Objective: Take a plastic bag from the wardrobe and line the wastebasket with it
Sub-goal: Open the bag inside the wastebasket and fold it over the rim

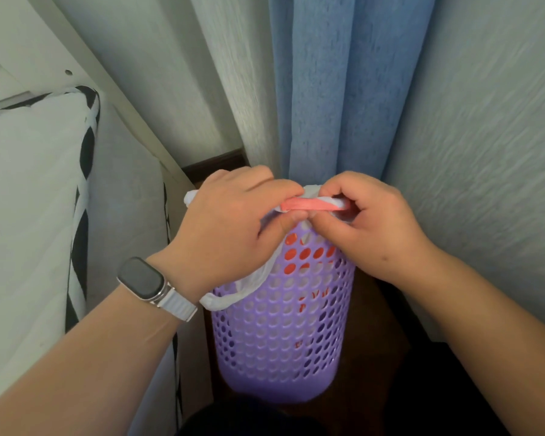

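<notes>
Closest to the camera, two bare forearms reach in, a watch (145, 283) strapped on the left wrist, and between them stands the purple wastebasket (283, 328) on dark flooring, squeezed between the bed edge (38, 199) and the curtain. The plastic bag (312, 203) is already down inside — white film and red print show through the holes — with one handle loop hanging loose over the near-left wall. Up at the rim, the left hand (230, 228) is closed on the bag's edge, thumb under and fingers over, and the right hand (368, 228) pinches the same rolled pink-and-white band from the other side. The risks, as I read them: the film is thin, so pulling hard against the rim could tear it; the basket is tall, narrow and looks light, so a sideways tug could tip it into the curtain; and if only this near edge gets folded, the bag may slip back inside. Hard to judge: the hands cover the rim itself, so whether the band is over the lip or just above it, I cannot tell. The far rim is hidden, and so is the basket's interior. Beyond, the blue curtain (343, 89) and pale wall (485, 121) close the corner.
</notes>
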{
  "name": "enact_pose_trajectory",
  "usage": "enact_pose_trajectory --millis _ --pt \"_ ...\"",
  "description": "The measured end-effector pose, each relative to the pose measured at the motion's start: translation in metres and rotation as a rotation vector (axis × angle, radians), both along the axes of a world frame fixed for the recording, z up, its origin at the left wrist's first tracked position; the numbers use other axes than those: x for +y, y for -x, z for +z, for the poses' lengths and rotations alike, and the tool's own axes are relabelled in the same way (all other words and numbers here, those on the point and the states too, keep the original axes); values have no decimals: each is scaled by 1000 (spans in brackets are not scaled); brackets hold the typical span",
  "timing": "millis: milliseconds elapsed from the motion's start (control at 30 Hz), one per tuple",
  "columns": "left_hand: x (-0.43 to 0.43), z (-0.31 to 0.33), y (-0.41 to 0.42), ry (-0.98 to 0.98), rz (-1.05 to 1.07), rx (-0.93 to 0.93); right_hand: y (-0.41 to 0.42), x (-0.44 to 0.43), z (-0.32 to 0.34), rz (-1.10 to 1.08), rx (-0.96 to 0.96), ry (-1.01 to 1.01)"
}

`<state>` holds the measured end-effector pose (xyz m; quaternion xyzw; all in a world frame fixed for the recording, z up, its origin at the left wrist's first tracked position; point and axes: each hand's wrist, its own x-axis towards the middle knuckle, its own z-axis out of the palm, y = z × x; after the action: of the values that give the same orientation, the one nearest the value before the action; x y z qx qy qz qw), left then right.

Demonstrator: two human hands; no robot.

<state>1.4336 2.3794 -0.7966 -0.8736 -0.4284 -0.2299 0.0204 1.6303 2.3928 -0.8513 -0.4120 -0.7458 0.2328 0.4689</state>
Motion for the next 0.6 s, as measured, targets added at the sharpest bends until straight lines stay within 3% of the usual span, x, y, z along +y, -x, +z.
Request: enact_pose_trajectory --millis 133,400,600 --pt "1 0 3 10 1 -34 -6 2 4 62 -7 5" --pt "0 1 7 35 101 -245 -13 7 8 -69 42 -68" --pt "-1 6 7 76 38 -200 -11 3 5 -121 -26 -58"
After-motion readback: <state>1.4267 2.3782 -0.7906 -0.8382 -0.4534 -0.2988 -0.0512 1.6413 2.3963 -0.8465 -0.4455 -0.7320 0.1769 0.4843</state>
